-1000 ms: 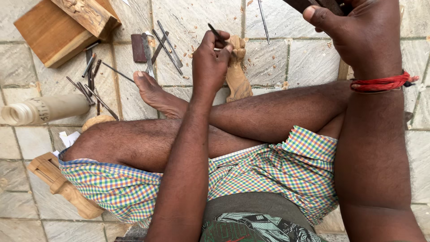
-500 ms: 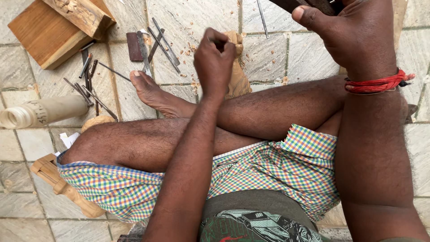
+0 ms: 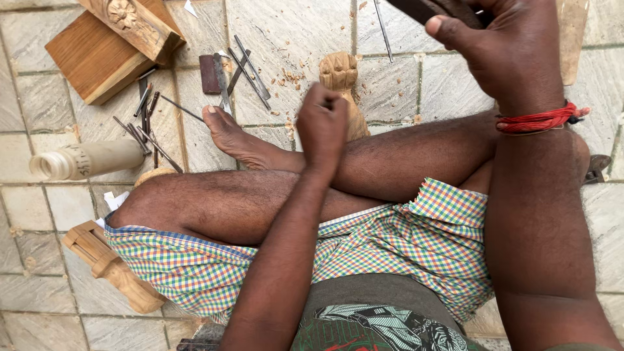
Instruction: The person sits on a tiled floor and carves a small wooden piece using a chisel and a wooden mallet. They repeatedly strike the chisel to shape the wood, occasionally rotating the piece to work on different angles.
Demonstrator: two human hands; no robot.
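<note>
My left hand [image 3: 322, 127] is closed in a fist over my crossed legs, resting against a pale carved wooden figure [image 3: 341, 71] that stands on the stone floor. What the fist holds is hidden; earlier a thin chisel stuck out of it. At the top right my right hand [image 3: 513, 52], with a red thread at its wrist [image 3: 536, 120], is raised and grips a dark wooden mallet [image 3: 419, 9], of which only one end shows.
Several thin metal chisels [image 3: 244, 65] lie scattered on the tiles, more by my bare foot [image 3: 234, 133]. A carved wooden block [image 3: 133, 23] lies on a plank at the top left. A pale turned cylinder [image 3: 88, 159] and a carved wooden piece [image 3: 110, 266] lie at the left.
My left fist has come down and toward me, uncovering the head of the carved figure. The chisel tip seen above it earlier no longer shows. My right hand stays raised.
</note>
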